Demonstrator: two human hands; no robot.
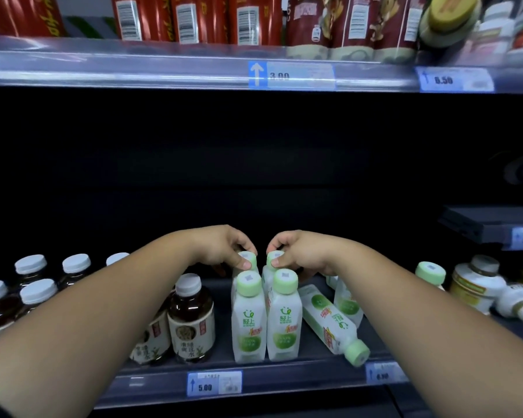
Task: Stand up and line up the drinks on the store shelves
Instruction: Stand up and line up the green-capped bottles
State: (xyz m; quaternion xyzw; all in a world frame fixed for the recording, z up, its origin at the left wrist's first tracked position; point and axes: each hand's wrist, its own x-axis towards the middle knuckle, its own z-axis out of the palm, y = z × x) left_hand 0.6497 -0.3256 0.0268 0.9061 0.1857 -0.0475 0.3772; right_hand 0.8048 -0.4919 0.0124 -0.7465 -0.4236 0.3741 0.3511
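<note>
On the lower shelf [284, 377] stand two white drink bottles with green caps, the front left one [248, 321] and the front right one [284, 319]. Behind them stand two more of the same kind. My left hand [224, 248] pinches the cap of the back left bottle [248, 257]. My right hand [296, 251] pinches the cap of the back right bottle [274, 257]. Another such bottle [329, 321] lies on its side to the right, cap toward me. One more green cap [430, 273] shows past my right forearm.
Dark tea bottles with white caps [191, 318] stand to the left. Yellow-labelled jars [477, 285] sit at the far right, one small bottle [518, 303] lying down. The upper shelf [163, 67] carries red cartons. Price tags [214, 384] line the shelf edges.
</note>
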